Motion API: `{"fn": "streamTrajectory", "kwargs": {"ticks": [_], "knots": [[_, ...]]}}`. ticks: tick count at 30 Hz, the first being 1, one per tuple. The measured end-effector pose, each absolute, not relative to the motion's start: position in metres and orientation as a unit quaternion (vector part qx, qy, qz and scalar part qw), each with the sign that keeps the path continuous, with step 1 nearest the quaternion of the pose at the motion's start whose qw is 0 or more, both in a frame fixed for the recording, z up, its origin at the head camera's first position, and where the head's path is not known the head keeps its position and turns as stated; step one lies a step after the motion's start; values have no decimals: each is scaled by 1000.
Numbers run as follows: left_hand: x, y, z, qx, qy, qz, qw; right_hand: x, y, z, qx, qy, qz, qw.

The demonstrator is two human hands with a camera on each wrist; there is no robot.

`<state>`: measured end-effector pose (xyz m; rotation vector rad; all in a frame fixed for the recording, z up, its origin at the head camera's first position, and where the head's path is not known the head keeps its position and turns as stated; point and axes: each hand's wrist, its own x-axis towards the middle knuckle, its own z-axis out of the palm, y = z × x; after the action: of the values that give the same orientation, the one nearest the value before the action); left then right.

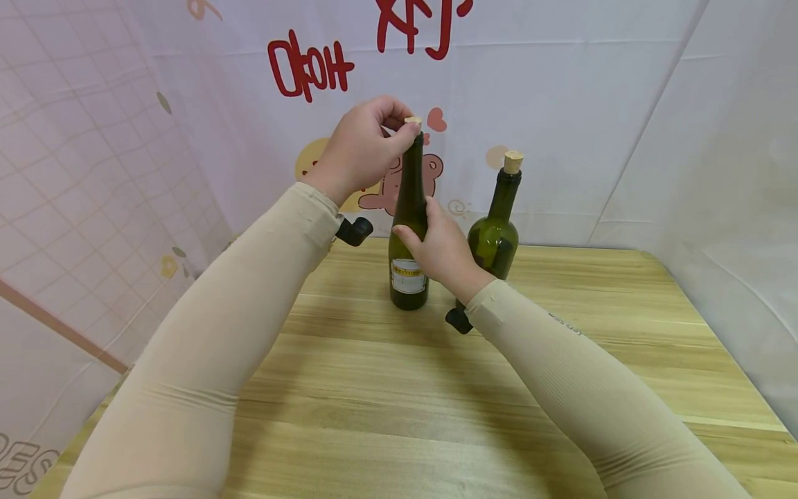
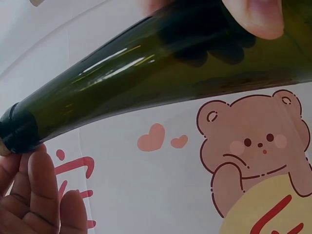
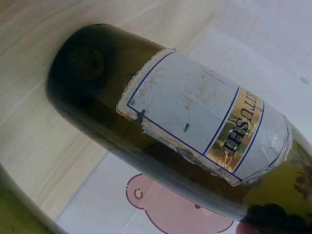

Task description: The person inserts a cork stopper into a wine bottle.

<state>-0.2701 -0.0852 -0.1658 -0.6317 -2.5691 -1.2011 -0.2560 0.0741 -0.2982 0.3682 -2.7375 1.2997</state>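
Observation:
A tall green glass bottle [image 1: 412, 177] stands upright on the wooden table, its torn white-and-gold label [image 3: 195, 109] facing front. My left hand [image 1: 361, 145] pinches a cork [image 1: 413, 120] at the bottle's mouth. In the left wrist view that cork [image 2: 3, 148] shows at the neck's rim, beside the left fingers [image 2: 43, 178]; how deep it sits is hard to tell. Round the bottle's middle my right hand [image 1: 447, 251] grips, thumb in front, with several fingertips visible through the glass in the left wrist view.
Just right of the gripped bottle stands a second green bottle [image 1: 495, 235] with a cork [image 1: 513, 163] in its mouth, partly hidden by my right hand. A printed white cloth [image 1: 548, 90] hangs behind the wooden table [image 1: 349, 409]. Small black devices [image 1: 355, 231] sit at both wrists.

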Motion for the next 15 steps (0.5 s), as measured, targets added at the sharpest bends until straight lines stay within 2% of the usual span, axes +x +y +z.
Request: {"fn": "streamTrajectory", "kwargs": {"ticks": [15], "knots": [[-270,-86,-167,-210,-852,-466,112,-252,73,-296,119,-895,428,43]]}}
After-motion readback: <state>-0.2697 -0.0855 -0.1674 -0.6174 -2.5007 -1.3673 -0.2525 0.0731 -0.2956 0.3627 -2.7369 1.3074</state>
